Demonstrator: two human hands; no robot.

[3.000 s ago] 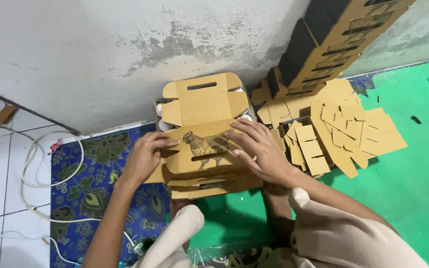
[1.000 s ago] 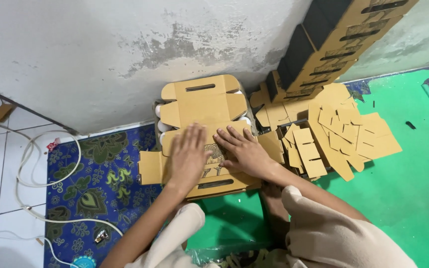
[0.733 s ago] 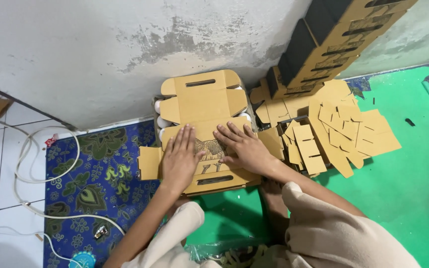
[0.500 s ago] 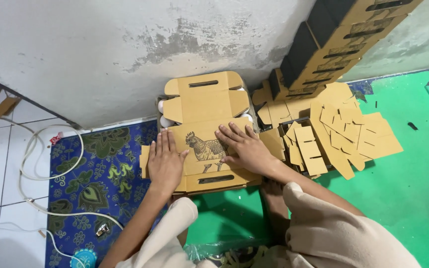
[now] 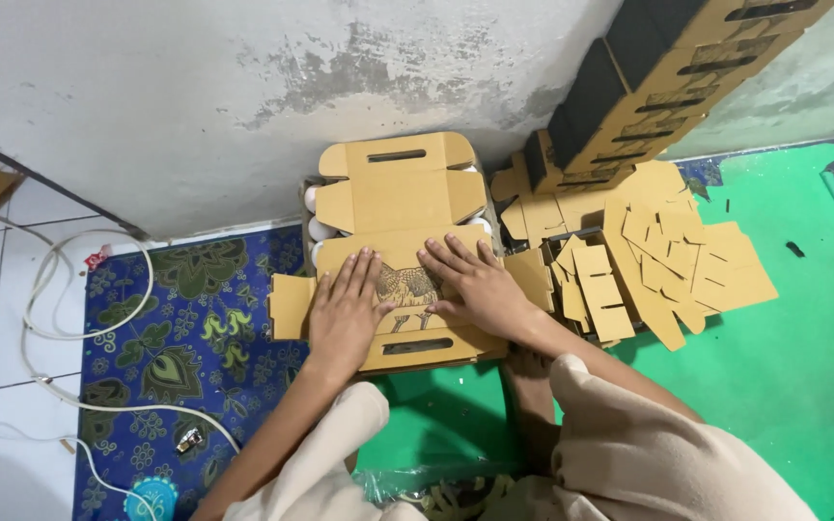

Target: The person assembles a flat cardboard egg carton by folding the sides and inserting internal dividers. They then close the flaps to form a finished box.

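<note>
a flat brown die-cut cardboard box blank with a printed hen on it [image 5: 405, 289] lies on the floor in the middle of the scene, just near of an open cardboard egg carton with a slotted lid [image 5: 400, 183] that stands against the grey plaster wall [image 5: 243, 87]. the left hand [image 5: 345, 311] presses flat on the left part of the blank, fingers stretched out and slightly apart, clamped on nothing. the right hand [image 5: 470, 285] lies flat on its right part, fingers spread wide, palm down, also gripping nothing.

the blank looks light and thin, stiff across its panels but ready to bend at the scored creases; its side flaps [image 5: 290, 306] would likely crumple if pulled, so a hold on the broad panels or the folded edges seems safest. the white eggs [image 5: 319, 229] peeping out at the left of the carton are fragile; three or four show, the rest hidden.

count: one blank under the hands, one open carton, one loose heap of cardboard cut-outs [image 5: 649, 256] to the right on the green mat [image 5: 803, 367], one leaning stack of folded boxes [image 5: 668, 77] far right, two white cables [image 5: 45, 318] on the left by the blue patterned mat [image 5: 176, 347].
</note>
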